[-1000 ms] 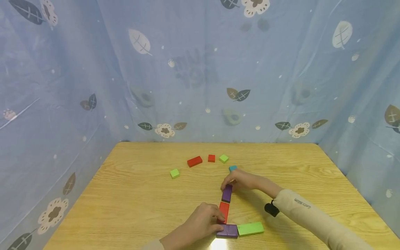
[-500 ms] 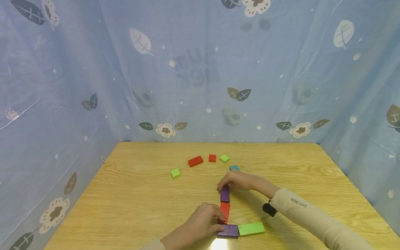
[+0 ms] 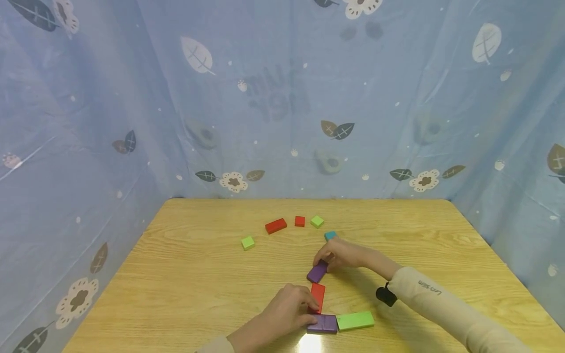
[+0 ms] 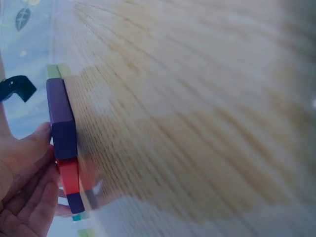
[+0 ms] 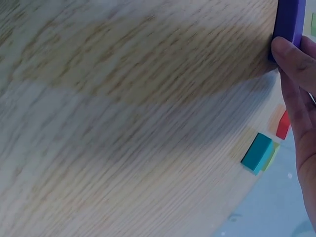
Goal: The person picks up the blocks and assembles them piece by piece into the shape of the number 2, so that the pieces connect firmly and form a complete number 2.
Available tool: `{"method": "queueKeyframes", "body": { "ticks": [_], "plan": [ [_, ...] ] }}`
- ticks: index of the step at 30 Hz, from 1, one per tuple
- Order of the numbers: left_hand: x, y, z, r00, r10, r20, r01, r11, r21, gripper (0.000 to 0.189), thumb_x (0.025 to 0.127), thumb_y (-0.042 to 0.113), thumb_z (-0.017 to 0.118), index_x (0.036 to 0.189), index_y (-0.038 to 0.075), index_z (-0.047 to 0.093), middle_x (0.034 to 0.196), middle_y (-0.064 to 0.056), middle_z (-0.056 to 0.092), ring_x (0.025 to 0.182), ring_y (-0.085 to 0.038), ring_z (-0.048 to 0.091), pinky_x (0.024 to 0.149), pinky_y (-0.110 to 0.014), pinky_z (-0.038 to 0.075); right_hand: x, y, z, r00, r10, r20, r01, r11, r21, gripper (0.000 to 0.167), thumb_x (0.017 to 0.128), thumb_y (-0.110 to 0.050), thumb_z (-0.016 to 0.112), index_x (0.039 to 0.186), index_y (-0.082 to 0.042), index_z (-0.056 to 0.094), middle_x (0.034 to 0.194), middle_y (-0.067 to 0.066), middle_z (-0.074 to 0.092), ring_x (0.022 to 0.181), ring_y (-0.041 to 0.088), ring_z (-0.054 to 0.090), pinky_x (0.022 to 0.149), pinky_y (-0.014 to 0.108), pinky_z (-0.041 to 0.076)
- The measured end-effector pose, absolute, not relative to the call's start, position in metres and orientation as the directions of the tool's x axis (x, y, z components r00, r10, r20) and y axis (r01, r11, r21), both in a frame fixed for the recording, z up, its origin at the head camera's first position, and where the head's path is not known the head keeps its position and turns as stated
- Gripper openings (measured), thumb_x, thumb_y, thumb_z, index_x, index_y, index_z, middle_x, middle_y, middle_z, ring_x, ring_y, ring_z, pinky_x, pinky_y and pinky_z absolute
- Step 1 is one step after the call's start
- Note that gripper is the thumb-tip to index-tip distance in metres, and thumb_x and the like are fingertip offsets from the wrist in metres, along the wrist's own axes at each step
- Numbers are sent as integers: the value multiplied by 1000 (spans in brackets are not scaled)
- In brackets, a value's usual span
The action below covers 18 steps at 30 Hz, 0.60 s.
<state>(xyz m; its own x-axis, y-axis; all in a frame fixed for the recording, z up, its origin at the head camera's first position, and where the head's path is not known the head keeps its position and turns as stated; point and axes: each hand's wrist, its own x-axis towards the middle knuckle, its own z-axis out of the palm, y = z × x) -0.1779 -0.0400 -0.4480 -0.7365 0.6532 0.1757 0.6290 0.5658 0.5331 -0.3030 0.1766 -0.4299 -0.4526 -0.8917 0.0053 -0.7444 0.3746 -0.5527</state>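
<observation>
My right hand (image 3: 346, 254) pinches one end of a small purple block (image 3: 316, 272), which lies slanted just beyond the far end of a red block (image 3: 318, 293). In the right wrist view, thumb and fingers sit on opposite sides of that purple block (image 5: 289, 22). My left hand (image 3: 284, 311) rests at the corner where the red block meets a nearer purple block (image 3: 325, 323). Its thumb touches the nearer purple block (image 4: 60, 106) while its fingers lie against the red one (image 4: 69, 175). A long light-green block (image 3: 355, 320) continues the row to the right.
Toward the back of the wooden table (image 3: 198, 279) lie a blue block (image 3: 330, 236), two small green blocks, one central (image 3: 317, 221) and one left (image 3: 248, 243), a small red block (image 3: 299, 221) and a longer red block (image 3: 275, 226). A patterned blue curtain (image 3: 265, 98) encloses the table.
The far purple block stood nearly in line with the red block, swung slightly, and is now turned slantwise with its far end to the right. My left hand has stayed in place.
</observation>
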Motion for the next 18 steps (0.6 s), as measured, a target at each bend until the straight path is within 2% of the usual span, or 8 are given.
{"method": "queueKeyframes", "body": {
  "ticks": [10, 18],
  "plan": [
    [-178, -40, -447, -746, 647, 156, 614, 579, 537, 17, 77, 19, 80, 92, 12, 77, 88, 13, 69, 86, 4, 60, 75, -11, 46, -303, 180, -429, -441, -898, 9, -752, 364, -550, 30, 77, 5, 75, 107, 2, 70, 107, 11, 70, 101, 21, 65, 81, 23, 53],
    [-177, -40, -447, -744, 649, 160, 619, 579, 530, 16, 76, 18, 81, 91, 12, 77, 88, 13, 69, 85, 4, 60, 75, -11, 46, -301, 181, -422, -430, -903, -10, -794, 384, -471, 37, 76, 3, 77, 112, -1, 69, 115, 8, 68, 108, 19, 62, 88, 24, 50]
  ]
}}
